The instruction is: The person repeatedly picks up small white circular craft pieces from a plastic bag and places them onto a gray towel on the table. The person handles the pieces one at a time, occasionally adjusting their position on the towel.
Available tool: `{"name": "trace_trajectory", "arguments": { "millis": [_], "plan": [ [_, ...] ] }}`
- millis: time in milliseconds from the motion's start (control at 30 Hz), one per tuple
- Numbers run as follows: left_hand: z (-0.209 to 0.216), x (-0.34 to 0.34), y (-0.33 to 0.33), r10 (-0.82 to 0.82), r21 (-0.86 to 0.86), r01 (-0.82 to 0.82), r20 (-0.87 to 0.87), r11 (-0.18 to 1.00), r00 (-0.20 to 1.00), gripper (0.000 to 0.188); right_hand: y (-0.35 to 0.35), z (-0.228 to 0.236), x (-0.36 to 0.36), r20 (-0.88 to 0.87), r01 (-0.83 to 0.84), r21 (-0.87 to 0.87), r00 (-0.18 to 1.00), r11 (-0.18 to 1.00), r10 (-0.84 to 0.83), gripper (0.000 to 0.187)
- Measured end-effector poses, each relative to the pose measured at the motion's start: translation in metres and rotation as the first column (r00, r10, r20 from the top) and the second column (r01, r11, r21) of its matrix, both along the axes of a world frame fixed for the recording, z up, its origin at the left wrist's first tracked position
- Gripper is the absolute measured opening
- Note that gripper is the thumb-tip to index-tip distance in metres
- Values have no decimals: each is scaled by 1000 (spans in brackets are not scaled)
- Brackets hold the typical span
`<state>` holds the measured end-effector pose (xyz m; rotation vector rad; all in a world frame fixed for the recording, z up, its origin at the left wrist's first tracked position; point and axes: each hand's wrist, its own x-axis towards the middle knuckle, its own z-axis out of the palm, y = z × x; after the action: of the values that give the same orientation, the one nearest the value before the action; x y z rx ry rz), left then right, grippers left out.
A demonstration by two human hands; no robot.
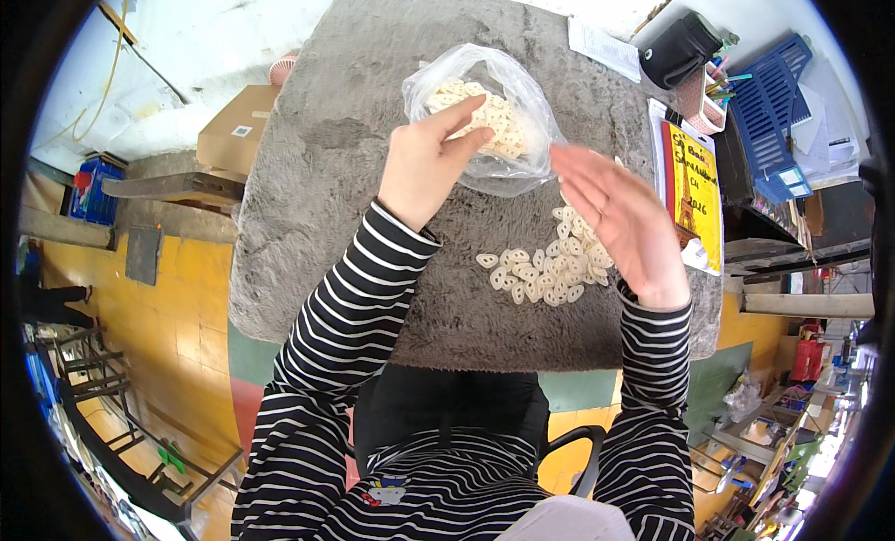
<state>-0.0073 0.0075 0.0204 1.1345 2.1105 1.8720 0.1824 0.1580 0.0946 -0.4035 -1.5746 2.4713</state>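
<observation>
A clear plastic bag [533, 112] lies with its mouth spread on the grey plush-covered table, part filled with small cream-coloured oval pieces [508, 136] that have holes in them. My left hand [431, 159] reaches over the left side of the bag, thumb and forefinger apart above the pieces; its other fingers are hidden. Flat and stretched out, my right hand [620, 215] has its fingertips by the bag's right edge. Beneath and beside that hand, a loose pile of the same oval pieces [550, 271] is spread on the cloth, partly covered by the palm.
Along the right edge stand a yellow booklet [692, 182], a pink pen holder [699, 103], a black container [681, 52] and a blue slatted rack [769, 103]. White paper [604, 47] lies at the back. A cardboard box [235, 131] sits left of the table.
</observation>
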Motion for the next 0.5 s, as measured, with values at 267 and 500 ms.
{"name": "trace_trajectory", "arguments": {
  "millis": [267,500],
  "plan": [
    [-1,-1,-2,-136,66,130,101,989,986,23,-44,-48,31,239,-265,948,958,175,155,50],
    [2,5,-2,-394,-35,405,173,914,903,23,-26,-68,20,180,-208,926,977,315,116,25]
  ]
}}
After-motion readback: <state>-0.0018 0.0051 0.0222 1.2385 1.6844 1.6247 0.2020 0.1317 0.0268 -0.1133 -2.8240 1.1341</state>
